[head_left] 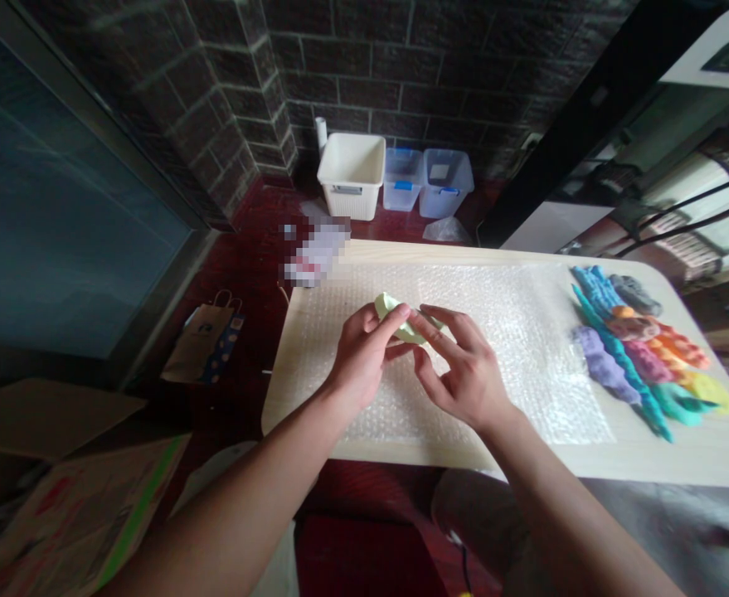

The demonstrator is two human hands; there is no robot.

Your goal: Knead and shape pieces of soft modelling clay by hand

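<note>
Above the bubble wrap (526, 365), a pale green, soft-looking lump (385, 303) is held between my two hands; it looks like modelling clay, though my fingers cover much of it. My left hand (361, 356) grips its left side, thumb on top and fingers beneath. From the right, my right hand (464, 369) takes hold of it too, with the fingers laid over its top and right side and the thumb lower down. To the right on the table lies a pile of lumpy coloured pieces, among them a purple one (605, 363), a long teal one (622, 373) and a grey one (634, 293).
The pale wooden table (588, 460) has rounded corners. Beyond it on the dark red floor stand a white bin (352, 199) and two clear plastic boxes (448, 182). A paper bag (202, 344) and an open cardboard box (84, 514) are to the left.
</note>
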